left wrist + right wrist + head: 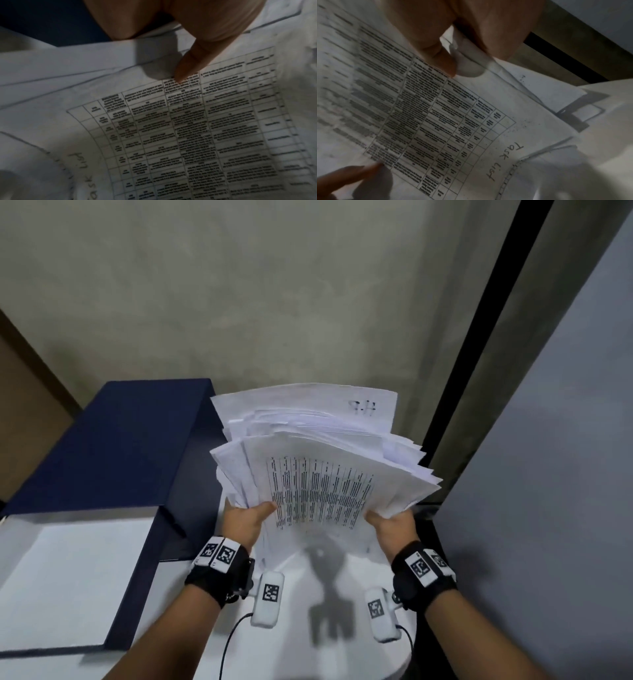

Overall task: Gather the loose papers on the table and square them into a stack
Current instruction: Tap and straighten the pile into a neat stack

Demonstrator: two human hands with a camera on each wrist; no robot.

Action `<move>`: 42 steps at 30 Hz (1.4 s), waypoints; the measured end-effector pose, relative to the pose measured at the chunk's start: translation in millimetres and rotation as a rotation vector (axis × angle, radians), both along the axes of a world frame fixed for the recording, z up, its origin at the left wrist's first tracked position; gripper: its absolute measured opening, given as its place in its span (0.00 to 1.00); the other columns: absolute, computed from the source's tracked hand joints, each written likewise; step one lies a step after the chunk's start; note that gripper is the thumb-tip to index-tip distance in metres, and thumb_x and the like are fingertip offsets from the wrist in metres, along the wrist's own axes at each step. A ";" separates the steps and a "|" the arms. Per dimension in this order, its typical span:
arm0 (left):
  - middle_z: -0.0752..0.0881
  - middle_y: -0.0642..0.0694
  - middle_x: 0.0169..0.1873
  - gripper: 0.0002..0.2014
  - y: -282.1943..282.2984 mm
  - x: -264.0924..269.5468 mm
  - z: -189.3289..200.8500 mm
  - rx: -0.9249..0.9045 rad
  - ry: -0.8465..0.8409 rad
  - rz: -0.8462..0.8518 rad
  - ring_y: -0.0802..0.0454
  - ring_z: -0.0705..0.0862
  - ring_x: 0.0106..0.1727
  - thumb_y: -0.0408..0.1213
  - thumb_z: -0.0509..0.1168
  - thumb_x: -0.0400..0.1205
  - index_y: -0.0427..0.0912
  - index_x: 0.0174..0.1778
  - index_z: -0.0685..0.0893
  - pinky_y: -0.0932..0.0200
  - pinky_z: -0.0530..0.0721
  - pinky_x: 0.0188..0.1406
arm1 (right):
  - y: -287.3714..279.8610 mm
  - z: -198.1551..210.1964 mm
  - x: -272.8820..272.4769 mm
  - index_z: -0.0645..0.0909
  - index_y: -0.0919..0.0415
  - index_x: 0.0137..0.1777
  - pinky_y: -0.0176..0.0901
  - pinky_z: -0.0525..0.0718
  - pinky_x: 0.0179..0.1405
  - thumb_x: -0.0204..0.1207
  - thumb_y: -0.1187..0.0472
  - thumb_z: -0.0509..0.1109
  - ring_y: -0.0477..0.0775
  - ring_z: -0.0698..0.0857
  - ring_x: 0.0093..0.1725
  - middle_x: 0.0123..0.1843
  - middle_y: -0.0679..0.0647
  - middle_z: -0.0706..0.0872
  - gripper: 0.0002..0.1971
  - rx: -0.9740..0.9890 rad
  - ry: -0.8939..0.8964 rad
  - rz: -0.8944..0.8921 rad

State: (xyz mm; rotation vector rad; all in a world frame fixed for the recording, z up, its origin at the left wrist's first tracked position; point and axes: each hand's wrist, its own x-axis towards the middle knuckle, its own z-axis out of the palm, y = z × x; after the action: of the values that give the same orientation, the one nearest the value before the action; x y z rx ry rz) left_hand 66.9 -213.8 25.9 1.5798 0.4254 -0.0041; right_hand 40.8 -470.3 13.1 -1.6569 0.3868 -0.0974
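A thick, uneven bundle of white papers (318, 460) is held up above the white table (301, 642), its sheets fanned and skewed at the far end. The top sheet carries a printed table (188, 128) with a handwritten "Task list" (506, 161). My left hand (245, 520) grips the bundle's near left edge, thumb (190, 65) pressed on the top sheet. My right hand (388, 523) grips the near right edge, thumb (440, 56) on top and fingers hidden under the sheets.
A dark blue box lid (113, 446) stands open at the left over a white box interior (72, 580). A grey wall (274, 302) is close behind. A black post (479, 354) and a grey panel (548, 457) close the right side.
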 end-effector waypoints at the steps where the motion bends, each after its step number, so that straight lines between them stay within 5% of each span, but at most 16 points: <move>1: 0.88 0.38 0.48 0.18 1.7 0.5 2.2 -0.002 -0.007 0.002 0.43 0.87 0.49 0.26 0.75 0.69 0.31 0.55 0.85 0.52 0.84 0.52 | -2.5 1.9 1.4 0.84 0.60 0.44 0.33 0.85 0.45 0.72 0.79 0.71 0.32 0.87 0.38 0.35 0.36 0.90 0.12 -0.008 0.009 0.019; 3: 0.89 0.37 0.46 0.23 4.6 -0.3 2.4 -0.001 -0.013 0.002 0.39 0.89 0.46 0.29 0.75 0.61 0.30 0.53 0.84 0.44 0.88 0.51 | -4.1 5.8 1.6 0.83 0.70 0.49 0.39 0.86 0.51 0.71 0.79 0.71 0.34 0.87 0.39 0.41 0.46 0.90 0.09 -0.038 0.007 0.055; 5: 0.89 0.37 0.40 0.23 4.6 -1.7 1.0 0.010 -0.005 -0.031 0.35 0.89 0.43 0.28 0.68 0.56 0.30 0.49 0.83 0.38 0.89 0.45 | -1.9 8.5 -1.5 0.81 0.71 0.57 0.43 0.81 0.56 0.68 0.79 0.71 0.48 0.87 0.47 0.50 0.55 0.87 0.17 -0.014 -0.003 0.024; 9: 0.82 0.38 0.30 0.12 1.5 -5.1 9.2 0.024 -0.007 -0.027 0.43 0.82 0.34 0.23 0.61 0.60 0.34 0.39 0.80 0.50 0.81 0.35 | 0.3 7.1 -2.6 0.80 0.60 0.58 0.48 0.83 0.58 0.57 0.71 0.66 0.52 0.87 0.52 0.51 0.55 0.88 0.25 0.060 -0.038 0.031; 12: 0.81 0.36 0.36 0.22 8.2 -3.3 5.1 -0.016 -0.036 -0.027 0.42 0.81 0.39 0.24 0.60 0.60 0.25 0.51 0.78 0.51 0.80 0.35 | -2.9 7.2 -1.9 0.81 0.58 0.46 0.41 0.87 0.44 0.58 0.75 0.64 0.55 0.89 0.45 0.39 0.48 0.90 0.18 0.109 -0.048 0.024; 16: 0.83 0.32 0.41 0.21 10.2 -9.3 3.0 -0.029 0.017 -0.068 0.38 0.84 0.44 0.25 0.61 0.61 0.29 0.52 0.78 0.48 0.85 0.42 | -3.2 11.9 -5.3 0.77 0.65 0.33 0.32 0.83 0.27 0.55 0.79 0.64 0.42 0.87 0.29 0.24 0.42 0.87 0.10 0.159 -0.080 0.047; 19: 0.86 0.35 0.39 0.19 14.0 -10.5 4.7 -0.051 -0.040 -0.119 0.37 0.86 0.45 0.13 0.60 0.67 0.31 0.52 0.79 0.55 0.89 0.38 | -3.5 4.6 -1.4 0.71 0.63 0.27 0.28 0.77 0.21 0.54 0.77 0.62 0.38 0.79 0.19 0.16 0.42 0.79 0.09 0.178 -0.057 0.012; 21: 0.88 0.39 0.42 0.28 16.6 -8.8 3.8 -0.099 -0.102 -0.111 0.41 0.89 0.46 0.10 0.59 0.63 0.37 0.56 0.80 0.54 0.90 0.37 | -5.5 -4.8 1.3 0.76 0.74 0.36 0.34 0.82 0.30 0.55 0.78 0.63 0.44 0.85 0.29 0.27 0.47 0.85 0.08 0.162 -0.053 0.013; 22: 0.88 0.39 0.43 0.28 16.7 -8.6 2.2 -0.105 -0.112 -0.095 0.38 0.89 0.48 0.15 0.60 0.59 0.39 0.55 0.80 0.47 0.90 0.40 | -7.0 -13.7 3.2 0.77 0.79 0.45 0.43 0.85 0.37 0.53 0.75 0.64 0.54 0.88 0.38 0.36 0.57 0.88 0.17 0.150 -0.043 0.033; 24: 0.88 0.37 0.41 0.26 15.8 -12.3 2.1 -0.112 -0.109 -0.089 0.29 0.87 0.50 0.20 0.59 0.54 0.40 0.47 0.80 0.37 0.87 0.43 | -7.7 -24.4 6.5 0.77 0.74 0.52 0.58 0.87 0.43 0.49 0.70 0.68 0.69 0.87 0.45 0.45 0.68 0.86 0.26 0.121 -0.018 0.084; 25: 0.90 0.41 0.38 0.27 15.9 -13.5 1.2 -0.125 -0.102 -0.096 0.34 0.89 0.48 0.20 0.58 0.53 0.42 0.47 0.81 0.42 0.89 0.41 | -9.3 -29.2 8.3 0.77 0.71 0.51 0.62 0.87 0.43 0.48 0.68 0.69 0.74 0.87 0.45 0.45 0.70 0.85 0.26 0.100 -0.007 0.086; 27: 0.90 0.45 0.37 0.31 18.7 -9.6 -4.3 -0.124 -0.077 -0.090 0.44 0.90 0.44 0.20 0.58 0.51 0.41 0.51 0.81 0.52 0.89 0.38 | -3.6 -12.3 5.1 0.81 0.64 0.46 0.57 0.86 0.43 0.49 0.72 0.67 0.68 0.87 0.44 0.41 0.66 0.86 0.21 0.108 -0.027 0.086; 30: 0.84 0.30 0.43 0.33 23.5 -2.3 -9.9 -0.125 -0.018 -0.075 0.26 0.85 0.51 0.24 0.61 0.46 0.21 0.50 0.75 0.36 0.86 0.49 | -0.7 2.5 1.8 0.88 0.55 0.38 0.43 0.85 0.37 0.56 0.84 0.62 0.50 0.87 0.38 0.33 0.49 0.88 0.24 0.107 -0.076 0.189; 32: 0.85 0.26 0.48 0.33 25.0 -0.3 -7.6 -0.165 -0.006 -0.067 0.26 0.84 0.54 0.20 0.59 0.49 0.23 0.55 0.76 0.31 0.84 0.54 | -2.9 2.4 2.0 0.87 0.57 0.36 0.38 0.86 0.34 0.58 0.87 0.63 0.44 0.88 0.35 0.31 0.47 0.89 0.24 0.141 -0.081 0.206; 36: 0.85 0.38 0.38 0.35 23.5 0.3 -1.1 -0.160 -0.048 -0.098 0.44 0.84 0.37 0.20 0.56 0.51 0.35 0.58 0.79 0.62 0.84 0.32 | -6.2 2.9 -0.9 0.84 0.61 0.42 0.39 0.85 0.34 0.50 0.76 0.63 0.45 0.88 0.35 0.31 0.47 0.90 0.20 0.220 -0.053 0.191; 42: 0.85 0.50 0.22 0.19 19.8 -2.3 3.7 -0.109 -0.041 -0.142 0.51 0.83 0.28 0.22 0.55 0.50 0.32 0.36 0.80 0.70 0.76 0.20 | -2.1 -1.3 -5.1 0.85 0.60 0.34 0.37 0.82 0.30 0.45 0.75 0.62 0.45 0.86 0.32 0.27 0.47 0.87 0.19 0.259 -0.070 0.195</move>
State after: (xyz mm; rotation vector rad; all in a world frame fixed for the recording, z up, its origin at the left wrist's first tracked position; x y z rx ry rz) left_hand 64.6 -194.0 29.6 1.4973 0.2759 -0.1016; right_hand 35.7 -472.4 11.8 -1.4225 0.1750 0.0398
